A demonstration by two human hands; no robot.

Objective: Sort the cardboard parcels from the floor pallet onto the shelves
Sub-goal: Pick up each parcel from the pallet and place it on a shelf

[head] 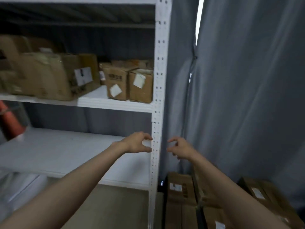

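Note:
Both my arms reach forward with nothing in the hands. My left hand (137, 142) hovers in front of the lower shelf board (66, 154), fingers loosely curled. My right hand (179, 148) is just right of the white shelf upright (156, 129), fingers also loosely curled. Several cardboard parcels (180, 189) with white labels lie low at the bottom right, below my right arm. More parcels (128, 83) stand on the upper shelf board (115, 104), among them a large crumpled box (41, 76) at the left.
A grey curtain (247, 96) hangs on the right, behind the floor parcels. A red cylinder (11, 123) stands at the left end of the lower shelf. Bare floor (107, 209) shows under the rack. Something white and blurred (21, 189) sits at the lower left.

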